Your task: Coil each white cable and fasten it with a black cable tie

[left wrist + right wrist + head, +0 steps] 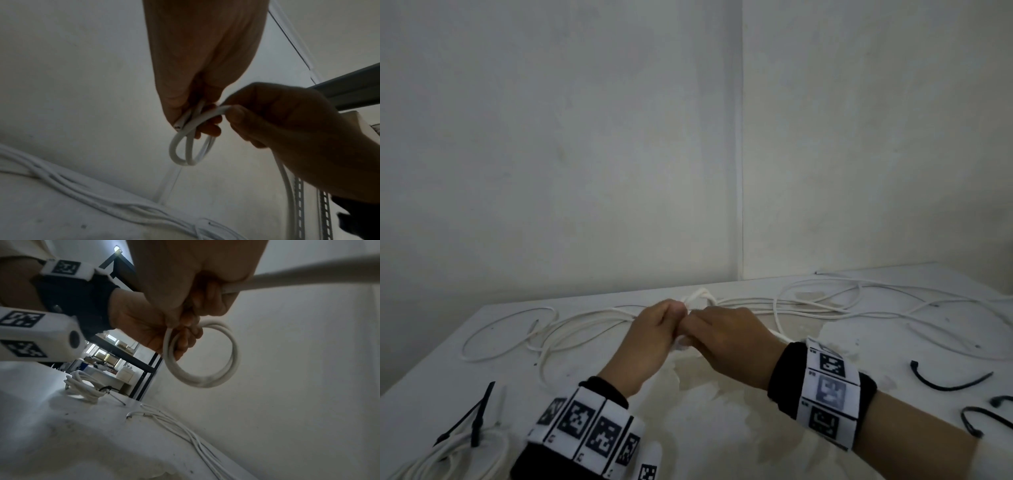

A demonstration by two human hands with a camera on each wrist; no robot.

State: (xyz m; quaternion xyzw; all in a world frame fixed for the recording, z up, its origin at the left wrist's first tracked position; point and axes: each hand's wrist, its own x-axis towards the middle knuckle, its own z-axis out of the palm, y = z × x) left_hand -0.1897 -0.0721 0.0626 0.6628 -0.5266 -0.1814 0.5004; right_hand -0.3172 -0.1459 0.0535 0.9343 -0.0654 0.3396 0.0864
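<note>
Both hands meet above the middle of the table. My left hand (664, 325) pinches a small coil of white cable (700, 296); in the left wrist view its loops (185, 152) hang below the left hand's fingers (180, 104), with the cut end sticking out. My right hand (719, 330) grips the same cable just beside the coil, and the free length (308, 272) runs away to the right. The right wrist view shows a round coil (205, 378) of two or three turns. Black cable ties (948, 382) lie loose on the right.
Loose white cables (544, 329) sprawl over the white table (705, 428) from left to right along the back wall. A finished coil (448, 452) bound with a black tie (477, 416) lies at the front left. More black ties (979, 416) lie at the front right.
</note>
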